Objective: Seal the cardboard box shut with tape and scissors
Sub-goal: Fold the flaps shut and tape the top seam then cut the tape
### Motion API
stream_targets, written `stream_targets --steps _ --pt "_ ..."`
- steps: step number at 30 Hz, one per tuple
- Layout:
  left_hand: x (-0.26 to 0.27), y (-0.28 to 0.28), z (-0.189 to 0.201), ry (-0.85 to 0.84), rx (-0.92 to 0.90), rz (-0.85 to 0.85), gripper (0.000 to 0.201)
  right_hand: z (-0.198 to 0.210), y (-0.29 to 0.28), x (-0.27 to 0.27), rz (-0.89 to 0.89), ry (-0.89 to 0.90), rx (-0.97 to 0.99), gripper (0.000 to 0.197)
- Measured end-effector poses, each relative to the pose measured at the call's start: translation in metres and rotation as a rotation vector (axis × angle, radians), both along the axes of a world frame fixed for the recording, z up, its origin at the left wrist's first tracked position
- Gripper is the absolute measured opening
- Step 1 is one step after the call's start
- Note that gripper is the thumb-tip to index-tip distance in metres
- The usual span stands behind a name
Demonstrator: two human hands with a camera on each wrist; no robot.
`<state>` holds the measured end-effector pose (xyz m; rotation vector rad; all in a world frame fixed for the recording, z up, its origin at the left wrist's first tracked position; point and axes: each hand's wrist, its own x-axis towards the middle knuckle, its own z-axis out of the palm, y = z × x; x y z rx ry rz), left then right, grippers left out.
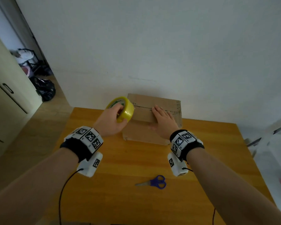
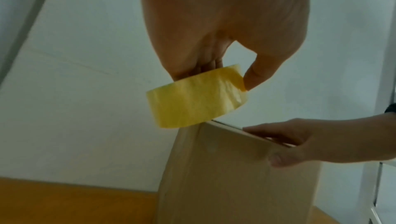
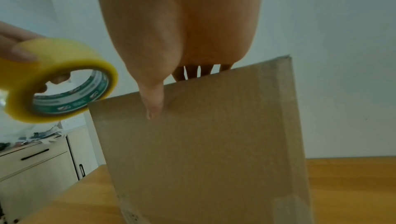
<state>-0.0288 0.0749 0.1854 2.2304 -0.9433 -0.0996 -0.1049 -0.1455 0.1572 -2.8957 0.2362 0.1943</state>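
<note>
Scissors (image 1: 154, 182) lie on the surface (image 1: 120, 192). Left hand (image 1: 111, 120) grips the tape (image 1: 122, 109) at the box (image 1: 154, 114) edge. Right hand (image 1: 163, 120) presses flat on top, fingers straight.

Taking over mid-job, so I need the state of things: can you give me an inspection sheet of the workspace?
Surface: wooden table.
Job's things: cardboard box flaps closed; yellow tape roll at its left edge; blue scissors near front.
Clutter: nothing seen on table.
Grippers: left hand holds roll; right hand flat on box.
Cables: black wrist-camera lead.
Surroundings: white wall, cabinet, black bag on floor.
</note>
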Motion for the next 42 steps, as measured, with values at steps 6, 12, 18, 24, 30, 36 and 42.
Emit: stream_targets --steps 6,12,18,24,30,36,42 --pt "0.013 -0.037 0.014 -0.054 0.098 -0.084 0.028 0.012 -0.002 0.001 -0.068 0.010 0.201 0.082" --pt "0.022 -0.072 0.016 -0.087 0.166 -0.123 0.025 0.013 -0.011 0.007 -0.217 -0.061 0.552 0.056" --pt "0.024 -0.079 0.012 -0.117 0.341 -0.227 0.030 0.027 -0.017 0.012 -0.275 -0.200 0.716 0.045" --pt "0.027 -0.080 0.017 -0.121 0.296 -0.290 0.028 0.024 -0.015 0.017 -0.216 -0.399 0.638 0.042" --pt "0.034 -0.082 0.023 -0.158 0.353 -0.300 0.042 0.023 -0.014 0.016 -0.344 -0.499 0.624 0.025" --pt "0.037 -0.085 0.034 -0.123 0.446 -0.324 0.044 0.024 -0.019 0.026 -0.325 -0.531 0.578 0.016" --pt "0.048 -0.090 0.048 -0.054 0.569 -0.326 0.053 0.023 -0.027 0.026 -0.270 -0.505 0.625 0.014"
